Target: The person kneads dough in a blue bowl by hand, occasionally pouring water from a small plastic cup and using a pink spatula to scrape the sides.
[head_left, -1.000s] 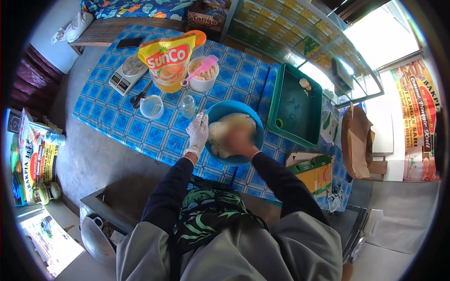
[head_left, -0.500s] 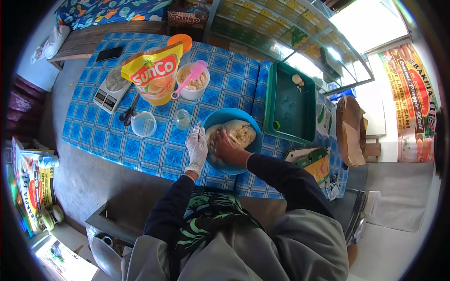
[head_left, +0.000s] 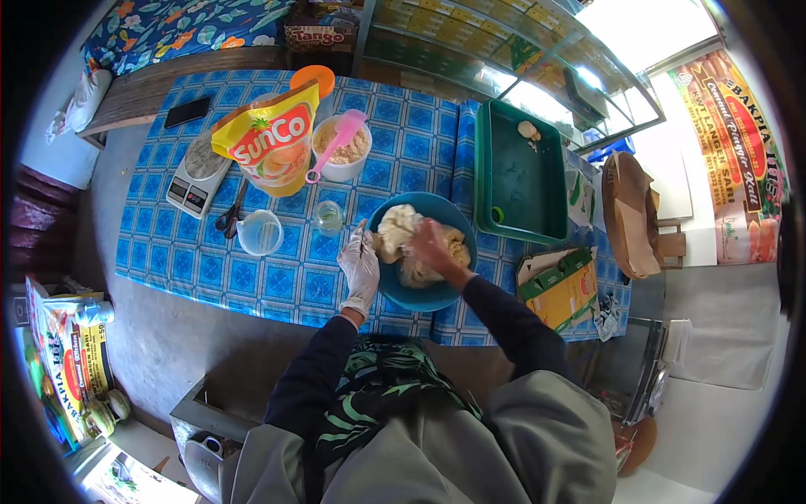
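Note:
A round blue bowl point(head_left: 417, 304) stands at the table's front edge with pale, lumpy dough point(head_left: 397, 228) in it. My left hand point(head_left: 361, 270), in a thin whitish glove, grips the bowl's left rim. Inside the bowl, my right hand point(head_left: 434, 249) presses into the dough from the right; its fingers are smeared by motion and partly sunk in the dough. Just left of the bowl are a small clear glass point(head_left: 328, 217) and a clear measuring cup point(head_left: 259, 233). Behind them stands a white tub of crumbly pale powder point(head_left: 345, 157) with a pink scoop point(head_left: 346, 128) lying across it.
A yellow oil pouch point(head_left: 273, 139), a digital scale point(head_left: 195, 186), black scissors point(head_left: 229, 217), a phone point(head_left: 186, 112) and an orange lid point(head_left: 313, 81) lie to the left. On the right are a deep green tray point(head_left: 520, 225), a flattened carton point(head_left: 561, 292) and a glass display case point(head_left: 470, 63).
The dough has shifted and a pale lump now rises at the bowl's back left. My right hand has moved a little up and right; my left hand stays at the rim.

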Demonstrator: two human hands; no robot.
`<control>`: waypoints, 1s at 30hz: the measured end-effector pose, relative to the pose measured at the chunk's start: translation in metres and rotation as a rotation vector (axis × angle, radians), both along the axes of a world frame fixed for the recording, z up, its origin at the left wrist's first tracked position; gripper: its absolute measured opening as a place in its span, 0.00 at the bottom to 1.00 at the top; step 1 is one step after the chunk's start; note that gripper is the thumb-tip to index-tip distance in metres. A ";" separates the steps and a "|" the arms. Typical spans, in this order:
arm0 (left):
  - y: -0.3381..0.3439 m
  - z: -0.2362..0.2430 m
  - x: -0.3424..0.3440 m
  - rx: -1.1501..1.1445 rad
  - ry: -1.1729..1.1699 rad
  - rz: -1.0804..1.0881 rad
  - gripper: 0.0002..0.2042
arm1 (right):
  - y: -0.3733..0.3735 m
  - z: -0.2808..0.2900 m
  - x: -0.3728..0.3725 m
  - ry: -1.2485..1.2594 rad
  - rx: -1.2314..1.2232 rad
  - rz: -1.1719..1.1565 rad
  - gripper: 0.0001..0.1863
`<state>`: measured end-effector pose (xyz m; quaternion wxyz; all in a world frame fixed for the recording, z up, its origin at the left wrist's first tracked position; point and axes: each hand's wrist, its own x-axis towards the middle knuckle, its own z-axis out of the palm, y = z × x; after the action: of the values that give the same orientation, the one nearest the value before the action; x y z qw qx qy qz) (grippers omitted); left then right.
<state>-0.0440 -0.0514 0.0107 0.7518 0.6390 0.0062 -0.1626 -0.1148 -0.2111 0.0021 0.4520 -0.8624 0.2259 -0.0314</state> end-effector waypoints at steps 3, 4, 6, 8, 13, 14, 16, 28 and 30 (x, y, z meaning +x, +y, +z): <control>0.002 0.003 -0.001 0.166 -0.220 -0.051 0.13 | -0.023 0.073 -0.046 0.128 -0.446 0.196 0.14; 0.001 0.004 -0.001 0.135 -0.204 -0.041 0.13 | -0.023 0.088 -0.058 0.137 -0.623 0.268 0.14; -0.002 0.004 0.000 -0.079 -0.024 -0.002 0.14 | -0.014 0.095 -0.062 0.204 -0.912 0.386 0.14; -0.004 0.002 0.002 -0.434 0.302 0.072 0.14 | 0.005 0.075 -0.050 0.380 -1.102 0.491 0.13; 0.000 -0.003 0.001 0.128 -0.246 -0.048 0.15 | 0.002 0.047 -0.017 0.600 -0.755 0.537 0.10; -0.001 -0.003 0.002 0.012 -0.207 -0.017 0.15 | -0.016 0.060 -0.013 0.526 -0.529 0.589 0.10; -0.003 -0.002 0.000 -0.347 0.201 0.060 0.15 | -0.040 0.099 -0.009 0.512 -0.299 0.730 0.10; -0.005 0.003 0.002 -0.123 -0.021 0.016 0.14 | 0.034 0.054 0.006 0.130 -1.175 1.040 0.21; -0.004 0.000 0.001 -0.049 -0.066 0.010 0.14 | 0.035 0.031 0.010 0.166 -1.087 1.098 0.17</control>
<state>-0.0427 -0.0554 0.0108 0.7677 0.6255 -0.0195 -0.1379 -0.1050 -0.1764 0.0332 -0.1019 -0.9508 -0.2478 0.1554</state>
